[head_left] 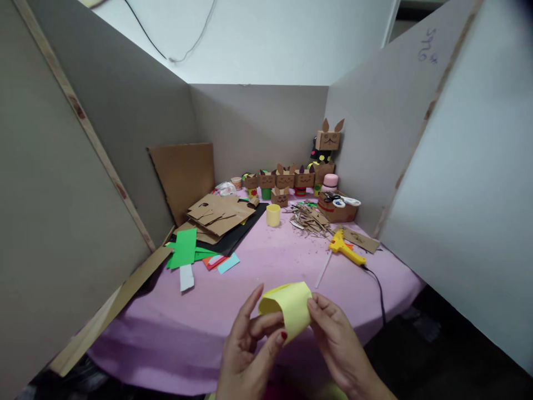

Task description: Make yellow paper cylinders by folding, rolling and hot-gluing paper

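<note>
A curled piece of yellow paper (295,306) is held above the front of the table, bent into a loose tube. My left hand (254,344) grips its left end, with fingers inside the curl and the thumb outside. My right hand (333,336) pinches the right edge between thumb and fingers. Beyond them a small yellow paper cylinder (273,215) stands upright on the pink cloth (266,261). To the right lies a yellow glue gun (347,248) with a clear glue stick (323,269) protruding from its end.
Cardboard sheets (222,214) and green paper (184,248) lie at the left. Cardboard animal figures (285,178) line the back, with a heap of cardboard scraps (310,218) before them. Scissors (339,201) rest on a cardboard box (337,214). A black cord (381,291) runs off the right edge.
</note>
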A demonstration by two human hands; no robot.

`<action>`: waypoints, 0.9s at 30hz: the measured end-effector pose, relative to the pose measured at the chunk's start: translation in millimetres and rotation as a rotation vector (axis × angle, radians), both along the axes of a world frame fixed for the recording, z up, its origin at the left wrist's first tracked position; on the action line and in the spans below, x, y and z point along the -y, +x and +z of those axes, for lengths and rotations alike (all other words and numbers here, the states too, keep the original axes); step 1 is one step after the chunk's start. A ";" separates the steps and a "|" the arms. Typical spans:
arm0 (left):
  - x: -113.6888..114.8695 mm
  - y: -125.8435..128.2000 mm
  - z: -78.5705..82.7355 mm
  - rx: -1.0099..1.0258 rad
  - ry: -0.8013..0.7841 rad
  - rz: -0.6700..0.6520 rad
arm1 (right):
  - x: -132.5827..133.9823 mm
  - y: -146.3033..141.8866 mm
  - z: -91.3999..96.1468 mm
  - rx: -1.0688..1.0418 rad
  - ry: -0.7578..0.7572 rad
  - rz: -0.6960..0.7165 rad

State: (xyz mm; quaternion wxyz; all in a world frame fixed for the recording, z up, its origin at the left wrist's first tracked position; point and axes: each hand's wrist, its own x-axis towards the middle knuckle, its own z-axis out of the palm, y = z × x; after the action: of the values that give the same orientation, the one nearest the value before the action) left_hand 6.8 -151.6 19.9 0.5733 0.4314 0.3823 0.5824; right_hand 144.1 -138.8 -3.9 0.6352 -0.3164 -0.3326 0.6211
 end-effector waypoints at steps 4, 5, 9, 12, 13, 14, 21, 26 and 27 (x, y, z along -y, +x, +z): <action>6.6 4.1 6.1 -0.068 0.075 0.130 | -4.2 -0.1 0.3 -0.245 -0.111 0.097; 6.1 3.4 6.3 -0.089 0.094 0.161 | -4.8 -0.1 0.0 -0.281 -0.136 0.112; -5.2 -7.2 2.4 -0.306 0.267 0.302 | -4.9 -1.2 -2.9 -0.299 -0.173 0.149; -17.6 -18.8 2.0 -0.698 0.532 0.333 | -3.6 -2.9 -5.9 -0.283 -0.171 0.157; -21.1 -22.2 3.1 -0.815 0.619 0.316 | -3.2 -3.5 -6.7 -0.283 -0.180 0.151; -23.9 -24.9 4.7 -0.906 0.694 0.293 | -2.8 -3.9 -7.5 -0.285 -0.192 0.145; -29.2 -27.5 12.1 -1.085 0.822 0.247 | -2.6 -5.3 -10.1 -0.287 -0.220 0.152; -30.4 -29.9 9.7 -1.028 0.728 0.192 | -2.3 -5.3 -12.1 -0.307 -0.226 0.156; -30.2 -31.0 9.6 -1.000 0.705 0.185 | -2.1 -5.2 -12.0 -0.312 -0.221 0.145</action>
State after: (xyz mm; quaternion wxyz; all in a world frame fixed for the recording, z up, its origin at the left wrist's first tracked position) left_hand -24.2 -121.3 29.5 0.0949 0.7806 0.4251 0.4482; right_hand 139.0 -136.8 -16.0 0.5940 -0.2594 -0.1820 0.7395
